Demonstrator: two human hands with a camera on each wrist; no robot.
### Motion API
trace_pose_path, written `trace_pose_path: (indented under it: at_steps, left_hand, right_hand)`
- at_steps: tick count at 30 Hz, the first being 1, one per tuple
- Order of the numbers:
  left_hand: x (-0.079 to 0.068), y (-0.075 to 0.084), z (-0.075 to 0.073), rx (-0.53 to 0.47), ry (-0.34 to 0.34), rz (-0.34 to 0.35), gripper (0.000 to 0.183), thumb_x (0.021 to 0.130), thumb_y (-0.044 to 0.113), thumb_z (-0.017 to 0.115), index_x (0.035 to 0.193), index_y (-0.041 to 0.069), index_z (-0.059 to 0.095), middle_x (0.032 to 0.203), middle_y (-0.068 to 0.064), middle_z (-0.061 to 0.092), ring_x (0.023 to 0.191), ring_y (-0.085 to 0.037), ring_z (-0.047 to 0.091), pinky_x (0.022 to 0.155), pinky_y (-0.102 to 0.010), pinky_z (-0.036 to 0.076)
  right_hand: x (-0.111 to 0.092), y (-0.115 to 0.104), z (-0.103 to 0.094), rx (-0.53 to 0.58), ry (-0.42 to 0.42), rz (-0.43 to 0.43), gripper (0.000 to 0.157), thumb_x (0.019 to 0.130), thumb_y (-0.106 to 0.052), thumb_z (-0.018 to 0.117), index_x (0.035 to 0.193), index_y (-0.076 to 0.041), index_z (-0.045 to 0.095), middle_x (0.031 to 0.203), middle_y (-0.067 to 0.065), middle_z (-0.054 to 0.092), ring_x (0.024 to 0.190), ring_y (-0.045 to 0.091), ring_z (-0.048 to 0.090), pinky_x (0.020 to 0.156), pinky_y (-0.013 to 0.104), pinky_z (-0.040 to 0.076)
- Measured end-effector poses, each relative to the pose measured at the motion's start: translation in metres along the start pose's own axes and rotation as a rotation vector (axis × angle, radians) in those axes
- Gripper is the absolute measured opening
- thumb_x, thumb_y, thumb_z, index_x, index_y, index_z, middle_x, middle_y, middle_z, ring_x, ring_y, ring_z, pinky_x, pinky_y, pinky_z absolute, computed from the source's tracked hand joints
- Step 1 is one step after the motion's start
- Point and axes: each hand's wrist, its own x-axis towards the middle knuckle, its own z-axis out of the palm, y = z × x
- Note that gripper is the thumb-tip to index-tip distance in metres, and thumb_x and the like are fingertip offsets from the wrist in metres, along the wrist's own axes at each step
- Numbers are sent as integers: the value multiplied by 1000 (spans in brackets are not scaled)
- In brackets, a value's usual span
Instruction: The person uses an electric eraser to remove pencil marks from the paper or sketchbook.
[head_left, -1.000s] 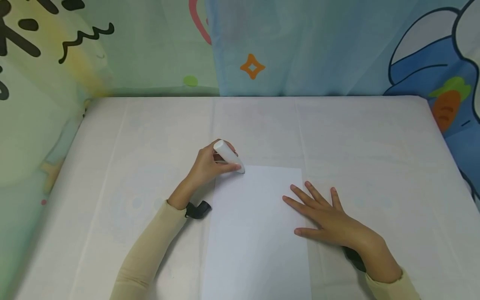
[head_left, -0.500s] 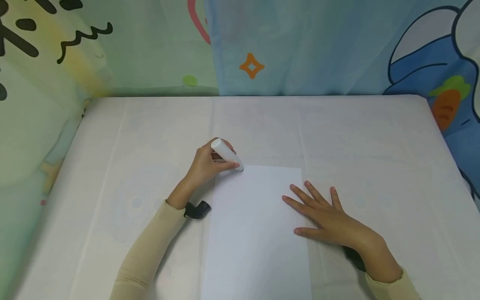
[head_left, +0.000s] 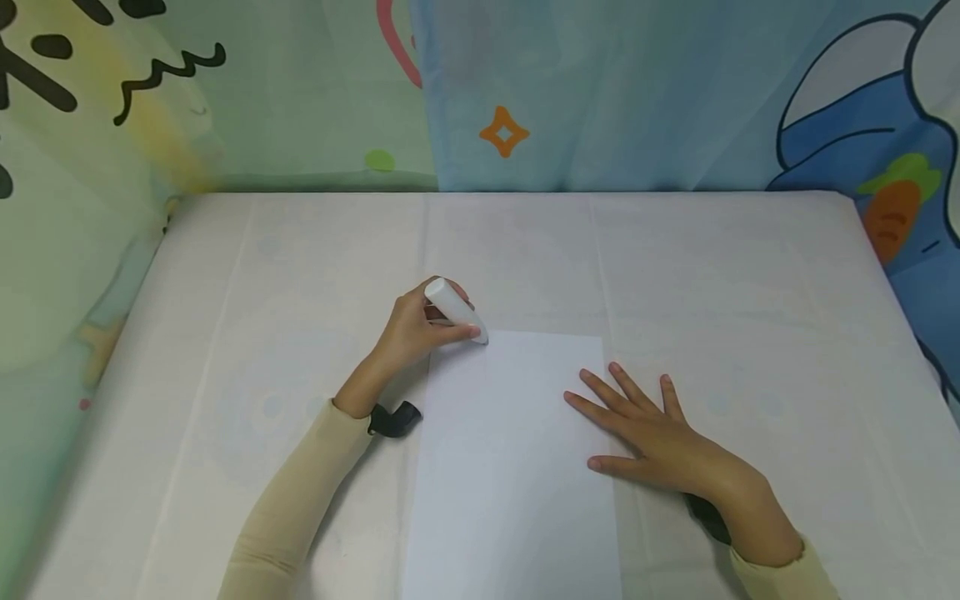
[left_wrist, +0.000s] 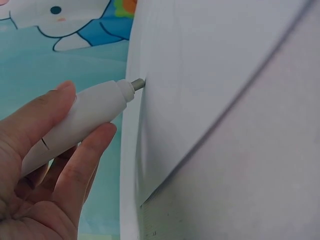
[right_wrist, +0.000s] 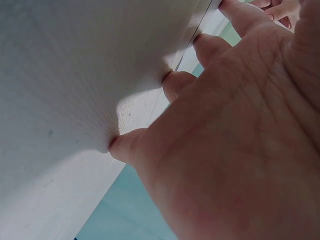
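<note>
The left hand (head_left: 411,332) grips a part-hidden white cylindrical tool (head_left: 456,306); the splayed right hand (head_left: 660,444) touches white rectangular paper (head_left: 513,467), cropped below.

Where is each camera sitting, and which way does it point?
Head: worn on the head, facing forward and down at the paper; the left hand, right hand and sleeves show.
Left wrist: looks along the left hand at the white pen-shaped tool it holds.
Right wrist: looks past the right palm toward spread fingers.
Shared: head and left wrist both show the left hand, tool and paper.
</note>
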Motion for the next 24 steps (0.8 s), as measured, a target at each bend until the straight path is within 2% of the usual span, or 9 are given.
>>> trace_pose_path:
  at_steps: [14, 24]
  left_hand:
    - [-1, 0, 0, 15, -12, -9, 39, 75, -3, 81, 106, -3, 57, 102, -18, 66, 86, -26, 69, 78, -28, 59]
    - [-1, -1, 0, 15, -3, 11, 40, 75, -4, 81, 106, -4, 56, 103, -19, 66, 90, -28, 68, 81, -30, 59]
  right_hand:
    - [-1, 1, 1, -2, 16, -23, 73, 92, -52, 60, 154, -36, 25, 164, 1, 10, 150, 29, -8, 109, 67, -21]
    - [-1, 2, 1, -8, 23, -36, 73, 93, -50, 60, 154, -37, 24, 164, 0, 10, 150, 28, -9, 109, 69, -20]
